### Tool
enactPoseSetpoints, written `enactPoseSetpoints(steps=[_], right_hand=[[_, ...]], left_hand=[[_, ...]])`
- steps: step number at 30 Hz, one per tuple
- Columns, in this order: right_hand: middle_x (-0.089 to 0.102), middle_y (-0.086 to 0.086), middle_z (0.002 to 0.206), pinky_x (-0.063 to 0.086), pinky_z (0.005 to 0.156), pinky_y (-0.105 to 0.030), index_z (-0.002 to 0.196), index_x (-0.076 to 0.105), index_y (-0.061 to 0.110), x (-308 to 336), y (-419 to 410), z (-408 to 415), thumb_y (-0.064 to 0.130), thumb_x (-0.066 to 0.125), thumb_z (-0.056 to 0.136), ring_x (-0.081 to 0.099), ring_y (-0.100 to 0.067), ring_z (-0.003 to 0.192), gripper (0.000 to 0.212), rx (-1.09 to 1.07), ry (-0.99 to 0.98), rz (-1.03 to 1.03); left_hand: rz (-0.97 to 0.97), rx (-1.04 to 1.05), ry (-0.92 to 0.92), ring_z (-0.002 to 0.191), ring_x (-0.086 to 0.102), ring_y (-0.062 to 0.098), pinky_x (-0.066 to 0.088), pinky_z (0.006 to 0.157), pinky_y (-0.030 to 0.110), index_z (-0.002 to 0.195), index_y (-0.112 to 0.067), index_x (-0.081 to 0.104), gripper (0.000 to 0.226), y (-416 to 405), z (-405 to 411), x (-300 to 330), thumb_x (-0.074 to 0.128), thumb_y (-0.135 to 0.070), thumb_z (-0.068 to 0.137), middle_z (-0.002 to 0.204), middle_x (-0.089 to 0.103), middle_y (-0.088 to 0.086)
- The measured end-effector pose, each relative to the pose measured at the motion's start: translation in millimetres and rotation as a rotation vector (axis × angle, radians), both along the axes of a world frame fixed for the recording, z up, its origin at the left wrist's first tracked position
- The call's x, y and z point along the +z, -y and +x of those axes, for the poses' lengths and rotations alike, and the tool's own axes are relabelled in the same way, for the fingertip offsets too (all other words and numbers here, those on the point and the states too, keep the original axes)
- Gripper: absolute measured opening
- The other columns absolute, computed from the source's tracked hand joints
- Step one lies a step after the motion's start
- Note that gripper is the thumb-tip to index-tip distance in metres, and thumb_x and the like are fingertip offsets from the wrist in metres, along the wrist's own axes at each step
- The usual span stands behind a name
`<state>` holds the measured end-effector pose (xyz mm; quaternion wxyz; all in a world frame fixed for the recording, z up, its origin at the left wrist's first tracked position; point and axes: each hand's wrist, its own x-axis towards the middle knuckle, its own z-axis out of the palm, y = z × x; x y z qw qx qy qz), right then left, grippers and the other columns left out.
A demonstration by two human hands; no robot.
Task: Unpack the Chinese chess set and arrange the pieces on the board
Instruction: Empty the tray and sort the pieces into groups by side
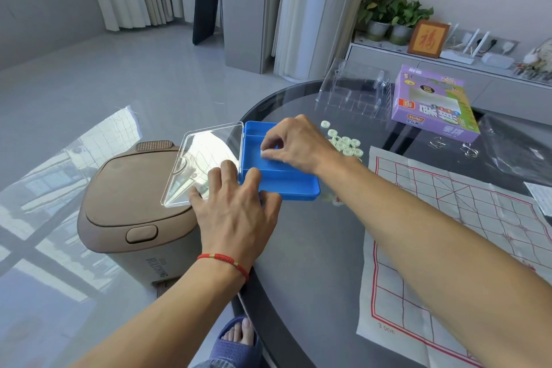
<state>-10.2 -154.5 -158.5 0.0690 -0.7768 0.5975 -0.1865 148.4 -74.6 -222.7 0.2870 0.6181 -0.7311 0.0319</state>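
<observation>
A blue plastic case [286, 185] lies on the dark round table [304, 248], its clear lid [203, 158] swung open to the left. My left hand [236, 209] rests on the case's near left corner, fingers spread over the hinge edge. Over the case's inside, my right hand [295, 143] pinches a small pale piece [264, 154] at its fingertips. Several pale green chess pieces [346, 143] lie in a heap just right of the case. One piece with a red mark [337, 200] sits by the case's front right corner. The paper board [448, 236] with red lines is spread to the right.
A purple game box [433, 104] and a clear plastic insert [355, 92] sit at the table's far side. Metal wire puzzles [469, 149] lie beside the box. A brown lidded bin [131, 206] stands on the floor left of the table edge.
</observation>
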Motion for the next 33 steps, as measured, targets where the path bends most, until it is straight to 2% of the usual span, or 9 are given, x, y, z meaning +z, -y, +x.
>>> enactPoseSetpoints(steps=[4, 8, 12, 16, 21, 25, 27, 30, 33], right_hand=[[0.078, 0.001, 0.084, 0.055, 0.078, -0.027, 0.088, 0.082, 0.015, 13.1, 8.3, -49.1, 0.018, 0.074, 0.086, 0.069, -0.013, 0.078, 0.009, -0.283, 0.166, -0.221], [0.077, -0.003, 0.088, 0.049, 0.077, -0.028, 0.083, 0.081, 0.011, 2.7, 16.1, -110.0, 0.014, 0.076, 0.088, 0.066, -0.018, 0.084, 0.007, -0.661, 0.197, -0.185], [0.077, -0.004, 0.091, 0.047, 0.074, -0.029, 0.084, 0.081, 0.013, -10.9, 20.5, -125.5, 0.013, 0.077, 0.087, 0.066, -0.019, 0.088, 0.005, -0.643, 0.079, 0.012], [0.076, -0.002, 0.087, 0.048, 0.074, -0.028, 0.083, 0.080, 0.012, 3.8, 3.0, -107.7, 0.010, 0.067, 0.091, 0.066, -0.019, 0.082, 0.016, -0.609, 0.116, -0.107], [0.069, -0.001, 0.075, 0.052, 0.070, -0.033, 0.075, 0.070, 0.014, 17.2, -48.3, -38.2, 0.042, 0.057, 0.097, 0.065, -0.028, 0.076, 0.038, -0.506, 0.009, -0.031], [0.066, -0.012, 0.107, 0.042, 0.075, -0.035, 0.104, 0.069, 0.009, 24.9, -78.5, -8.0, 0.040, 0.054, 0.099, 0.062, -0.037, 0.105, 0.035, -0.600, -0.054, 0.044], [0.066, -0.013, 0.113, 0.043, 0.076, -0.035, 0.114, 0.067, 0.008, 27.5, -86.6, 2.9, 0.038, 0.055, 0.098, 0.061, -0.035, 0.106, 0.036, -0.612, -0.021, 0.086], [0.059, -0.009, 0.095, 0.040, 0.067, -0.030, 0.102, 0.060, 0.009, 30.3, -88.8, 14.3, 0.031, 0.056, 0.097, 0.058, -0.031, 0.088, 0.024, -0.627, 0.067, 0.153], [0.064, -0.008, 0.079, 0.039, 0.048, -0.023, 0.090, 0.055, 0.007, 31.8, -84.8, 21.4, 0.020, 0.053, 0.094, 0.071, -0.027, 0.067, 0.014, -0.655, 0.457, 0.252]], left_hand=[[0.002, -0.007, 0.002, 0.093, 0.046, 0.031, 0.043, 0.081, 0.052, 0.082, -0.018, 0.050, 0.018, 0.2, 0.3, 0.3, 0.053, -0.035, 0.082, 0.099, 0.047, 0.006], [0.008, -0.015, -0.009, 0.092, 0.044, 0.029, 0.044, 0.081, 0.053, 0.080, -0.019, 0.046, 0.020, 0.4, 0.0, 0.7, 0.056, -0.036, 0.081, 0.098, 0.048, 0.004], [0.001, -0.007, -0.006, 0.092, 0.046, 0.029, 0.045, 0.081, 0.052, 0.079, -0.018, 0.050, 0.020, 1.1, 0.2, 1.6, 0.052, -0.037, 0.080, 0.097, 0.049, 0.004], [0.016, 0.003, -0.004, 0.091, 0.047, 0.028, 0.046, 0.081, 0.051, 0.080, -0.016, 0.050, 0.022, 1.3, 0.1, 2.9, 0.047, -0.039, 0.081, 0.096, 0.050, 0.003], [0.041, -0.044, -0.102, 0.091, 0.049, 0.032, 0.049, 0.075, 0.051, 0.088, -0.012, 0.047, 0.023, 4.2, 0.7, -0.9, 0.042, -0.034, 0.087, 0.099, 0.049, 0.009], [-0.021, -0.126, -0.189, 0.088, 0.048, 0.035, 0.048, 0.071, 0.052, 0.090, -0.012, 0.045, 0.022, 3.0, 4.0, -3.6, 0.039, -0.032, 0.093, 0.100, 0.048, 0.013], [-0.066, -0.177, -0.223, 0.088, 0.047, 0.035, 0.047, 0.072, 0.052, 0.093, -0.015, 0.043, 0.019, 1.5, 7.1, -2.7, 0.039, -0.033, 0.095, 0.100, 0.048, 0.014], [-0.091, -0.190, -0.321, 0.087, 0.047, 0.036, 0.043, 0.077, 0.048, 0.096, -0.015, 0.044, 0.010, -2.6, 14.5, 1.9, 0.048, -0.024, 0.098, 0.099, 0.049, 0.015], [-0.092, -0.165, -0.388, 0.088, 0.046, 0.036, 0.037, 0.079, 0.041, 0.099, -0.012, 0.047, 0.009, -11.1, 22.7, 9.0, 0.052, -0.020, 0.098, 0.101, 0.048, 0.017]])
